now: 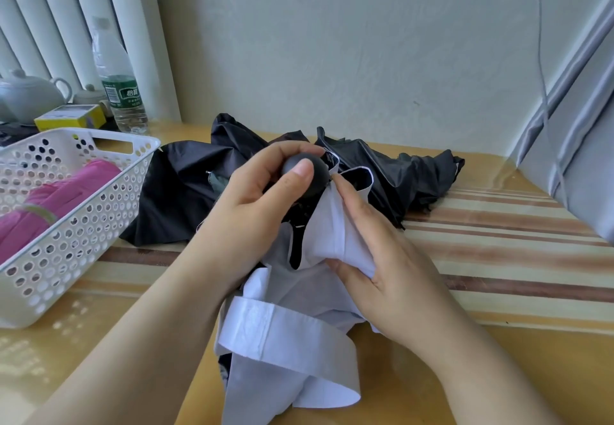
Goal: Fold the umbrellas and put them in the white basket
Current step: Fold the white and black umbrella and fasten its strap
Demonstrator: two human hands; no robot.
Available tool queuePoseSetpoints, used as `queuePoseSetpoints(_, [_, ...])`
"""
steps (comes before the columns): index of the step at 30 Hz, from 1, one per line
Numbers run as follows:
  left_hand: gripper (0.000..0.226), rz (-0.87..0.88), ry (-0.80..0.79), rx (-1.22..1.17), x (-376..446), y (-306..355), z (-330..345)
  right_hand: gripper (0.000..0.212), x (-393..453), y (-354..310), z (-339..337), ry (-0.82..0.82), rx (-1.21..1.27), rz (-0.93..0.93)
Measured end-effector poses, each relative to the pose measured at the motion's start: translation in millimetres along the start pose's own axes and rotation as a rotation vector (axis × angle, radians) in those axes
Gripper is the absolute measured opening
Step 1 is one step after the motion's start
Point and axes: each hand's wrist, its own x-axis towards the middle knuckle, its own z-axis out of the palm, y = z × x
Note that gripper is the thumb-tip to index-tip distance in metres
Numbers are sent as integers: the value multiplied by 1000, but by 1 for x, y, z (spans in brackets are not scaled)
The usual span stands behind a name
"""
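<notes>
Two umbrellas are left to deal with, as I read it; one folded pink fabric umbrella (pixel 56 198) already lies in the white perforated plastic basket (pixel 109 205) at the left edge of the table (pixel 518 351). Behind the basket stand a pale teapot (pixel 26 95), a yellow box (pixel 71 117) and a clear water bottle with a green label (pixel 116 82).

Moving right, my left hand (pixel 255 205) has its fingers curled round the dark rounded handle (pixel 307 175) of the white-and-black fabric umbrella (pixel 285 335), thumb pressed on top. My right hand (pixel 378 248) pinches a white panel of its canopy between thumb and fingers, gathering the pleats toward the shaft. The wide closing strap (pixel 282 328) hangs loose near me. Behind my hands a crumpled black fabric umbrella (pixel 382 165) sprawls on the table; I can't quite tell whether it is collapsed or only slack.

I judge the step in hand to be smoothing and wrapping the white canopy. Next calls for turning the handle while the right hand lays the panels flat, then wrapping the strap round.

Room is fair: striped table lies open to the right, up to the grey curtain (pixel 574 172); the basket's near rim sits close on the left, with space beside the pink one.
</notes>
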Motion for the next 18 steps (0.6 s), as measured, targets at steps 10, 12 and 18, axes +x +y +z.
queuePoseSetpoints(10, [24,-44,189,-69,4,3,-10,80,-2,16,0,51,291,137])
queuePoseSetpoints(12, [26,-12,185,212,0,5,-12,79,-1,18,2,67,315,154])
queuePoseSetpoints(18, [24,-51,-6,613,-5,15,-11,85,0,21,0,213,268,185])
